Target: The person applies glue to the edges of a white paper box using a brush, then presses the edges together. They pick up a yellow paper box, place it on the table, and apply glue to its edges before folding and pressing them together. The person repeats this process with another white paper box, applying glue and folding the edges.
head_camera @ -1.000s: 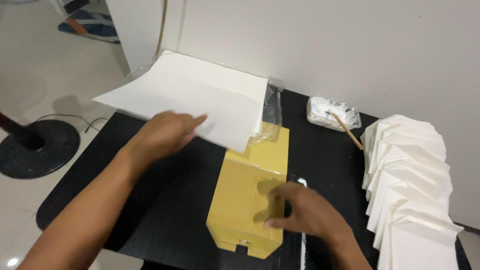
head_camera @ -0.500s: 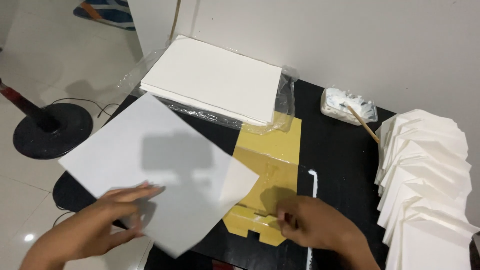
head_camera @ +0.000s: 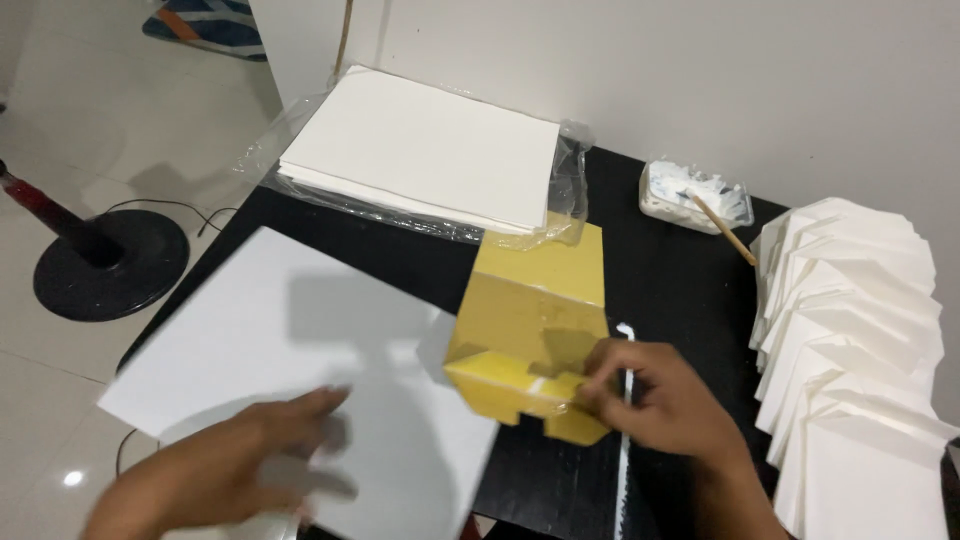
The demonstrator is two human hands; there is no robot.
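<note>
A single white sheet of paper (head_camera: 290, 370) lies on the black table (head_camera: 680, 290) at the near left. My left hand (head_camera: 250, 460) rests flat on its near part, fingers spread, blurred. A yellow cardboard template (head_camera: 535, 325) lies in the middle of the table, its near end lifted. My right hand (head_camera: 665, 400) grips that near edge with fingers and thumb. A thin white strip (head_camera: 625, 420) runs along the table beside this hand.
A stack of white sheets (head_camera: 430, 150) in clear plastic wrap sits at the back. A row of folded white paper pieces (head_camera: 850, 340) fills the right side. A small white tub (head_camera: 695, 195) with a wooden stick stands behind. A black stand base (head_camera: 105, 265) is on the floor left.
The white sheet came off the stack and down onto the table at the near left under my left hand. My right hand has lifted the yellow template's near end.
</note>
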